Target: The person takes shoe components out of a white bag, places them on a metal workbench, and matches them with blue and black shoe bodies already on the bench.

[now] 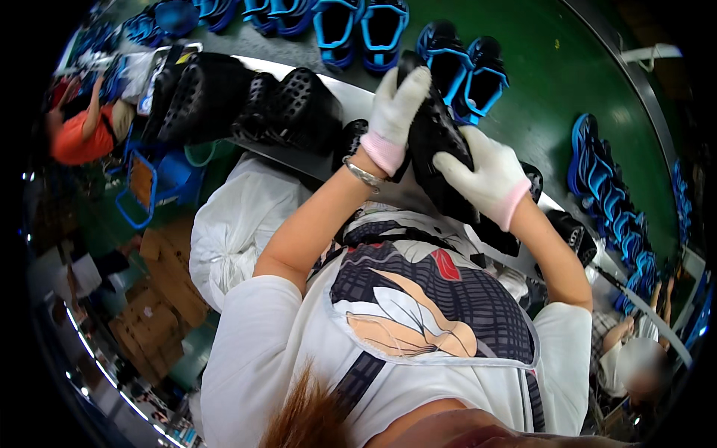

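Observation:
Both of my hands wear white gloves with pink cuffs. A black clog is held between them, tilted lengthwise away from me. My left hand closes around its far end, fingers pointing up. Nearer to me, my right hand grips the clog's right side with the thumb across it. Another dark clog lies beside my left wrist, partly hidden. More black clogs with round holes stand in a row to the left.
Blue-and-black shoes stand in pairs on the green surface ahead; more line the right. White bag, blue stool and cardboard boxes are at left. Other people work on both sides.

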`<state>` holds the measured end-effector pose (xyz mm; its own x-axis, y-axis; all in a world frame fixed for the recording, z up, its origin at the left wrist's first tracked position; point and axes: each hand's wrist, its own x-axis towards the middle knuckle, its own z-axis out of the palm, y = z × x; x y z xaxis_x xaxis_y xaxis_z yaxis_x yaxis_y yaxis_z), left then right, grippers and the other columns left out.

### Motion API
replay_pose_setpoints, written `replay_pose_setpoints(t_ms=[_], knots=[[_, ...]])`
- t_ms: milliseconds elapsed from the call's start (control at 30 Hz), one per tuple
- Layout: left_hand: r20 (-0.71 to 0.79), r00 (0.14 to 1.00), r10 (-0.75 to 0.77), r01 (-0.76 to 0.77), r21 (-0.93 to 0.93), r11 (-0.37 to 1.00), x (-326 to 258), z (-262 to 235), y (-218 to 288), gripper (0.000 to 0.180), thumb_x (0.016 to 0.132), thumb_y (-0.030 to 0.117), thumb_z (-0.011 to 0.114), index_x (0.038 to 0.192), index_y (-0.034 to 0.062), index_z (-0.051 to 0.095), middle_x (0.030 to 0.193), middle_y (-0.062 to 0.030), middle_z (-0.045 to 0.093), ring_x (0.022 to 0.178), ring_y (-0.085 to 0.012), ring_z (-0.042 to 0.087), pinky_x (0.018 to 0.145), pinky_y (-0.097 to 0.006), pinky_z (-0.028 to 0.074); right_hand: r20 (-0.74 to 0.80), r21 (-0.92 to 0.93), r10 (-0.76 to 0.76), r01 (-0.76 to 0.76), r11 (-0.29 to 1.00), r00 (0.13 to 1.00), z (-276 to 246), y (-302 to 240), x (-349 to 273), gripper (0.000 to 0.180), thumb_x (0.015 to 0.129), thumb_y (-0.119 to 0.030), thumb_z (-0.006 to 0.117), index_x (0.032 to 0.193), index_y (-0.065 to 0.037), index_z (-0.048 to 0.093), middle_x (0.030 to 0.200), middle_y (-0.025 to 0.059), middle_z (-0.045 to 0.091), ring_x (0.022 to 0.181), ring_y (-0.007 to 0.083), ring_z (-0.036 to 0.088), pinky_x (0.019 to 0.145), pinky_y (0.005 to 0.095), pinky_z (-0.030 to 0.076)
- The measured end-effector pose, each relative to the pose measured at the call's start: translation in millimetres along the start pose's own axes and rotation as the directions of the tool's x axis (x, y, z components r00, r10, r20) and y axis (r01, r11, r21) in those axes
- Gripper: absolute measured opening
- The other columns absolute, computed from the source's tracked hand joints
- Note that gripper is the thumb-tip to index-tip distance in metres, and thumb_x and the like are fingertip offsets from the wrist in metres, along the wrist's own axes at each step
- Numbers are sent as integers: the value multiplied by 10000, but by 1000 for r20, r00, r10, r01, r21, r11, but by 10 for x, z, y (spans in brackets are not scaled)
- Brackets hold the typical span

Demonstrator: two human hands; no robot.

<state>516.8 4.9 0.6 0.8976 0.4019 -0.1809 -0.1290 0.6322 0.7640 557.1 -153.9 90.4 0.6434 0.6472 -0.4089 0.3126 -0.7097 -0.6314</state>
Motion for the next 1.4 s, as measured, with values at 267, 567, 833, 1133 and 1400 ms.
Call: replay_pose_setpoints(t_ms=[267,567,833,1133,1400], knots=[[176,967,-185,-70,880,470,567,-525,-279,510,897,486,541,1002,-3,640,930,-169,637,898,-304,614,842,-369,471,74,-292,176,-147,945,982,-208,377,750,568,811,-504,539,879,45,670,835,261,664,850,402,654,782,439,509],[315,823,-472,-432,887,-162,908,-523,-684,269,836,199,592,1083,110,650,1127,-109,597,1020,-316,622,847,-432,526,86,-634,280,-164,756,956,-176,430,1814,557,859,-488,535,1009,22,703,1048,252,670,1023,382,638,882,426,504],[145,705,-694,-393,894,-213,1131,-314,-811,318,799,147,659,1114,126,699,1162,-89,671,1055,-278,664,805,-411,546,-86,-655,334,-306,691,939,381,668,2375,441,915,-386,485,1072,-30,692,1119,232,655,1038,385,638,911,460,501],[55,605,-794,-409,877,-251,1415,-456,-1101,309,841,228,589,1118,136,689,1156,-89,684,1060,-272,663,866,-375,532,-9,-671,400,-302,677,916,533,922,2725,312,909,-157,507,1163,-78,669,1215,195,635,1088,354,637,908,429,529],[-15,680,-733,-342,878,-335,1400,-364,-1034,328,821,213,581,1127,148,678,1173,-101,671,1077,-296,645,877,-374,530,-79,-643,303,-281,713,950,589,993,2686,285,945,-171,484,1113,-56,684,1200,191,645,1053,355,651,871,428,540]])
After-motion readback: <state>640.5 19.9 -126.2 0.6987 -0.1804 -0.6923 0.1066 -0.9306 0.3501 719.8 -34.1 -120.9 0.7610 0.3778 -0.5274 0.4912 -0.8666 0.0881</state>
